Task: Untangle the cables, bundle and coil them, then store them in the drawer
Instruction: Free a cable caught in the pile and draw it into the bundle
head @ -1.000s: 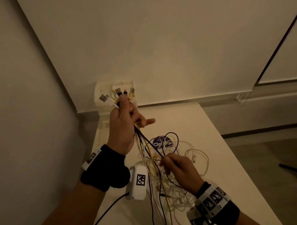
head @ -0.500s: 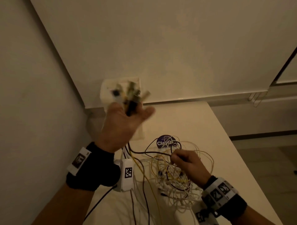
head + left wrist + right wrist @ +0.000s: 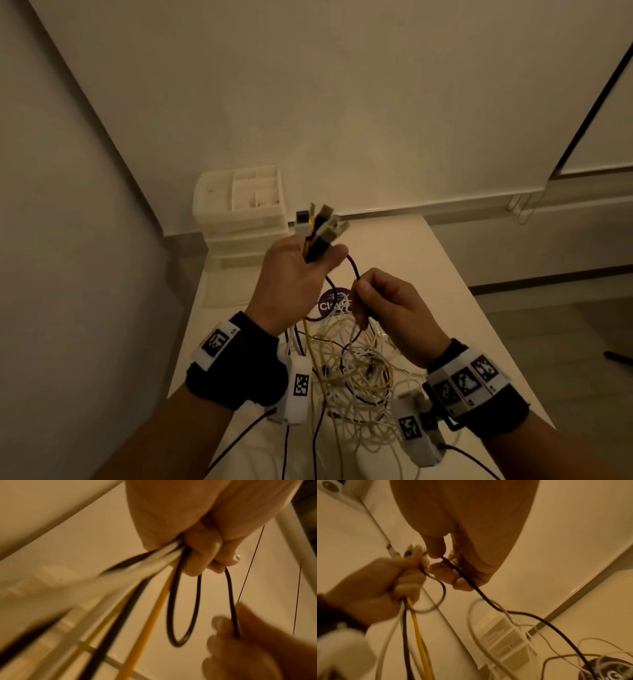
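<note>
Right hand (image 3: 387,301): grip pinches black cable (image 3: 354,269), now raised off the tangle (image 3: 356,373) below, freeing a loop. Left hand (image 3: 294,284): grip clenches plug ends (image 3: 320,226). Beyond: bench (image 3: 428,274), drawer unit (image 3: 239,209), nothing stored.

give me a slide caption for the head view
Left hand grips gathered cable ends; right hand pinches a black cable.
</note>
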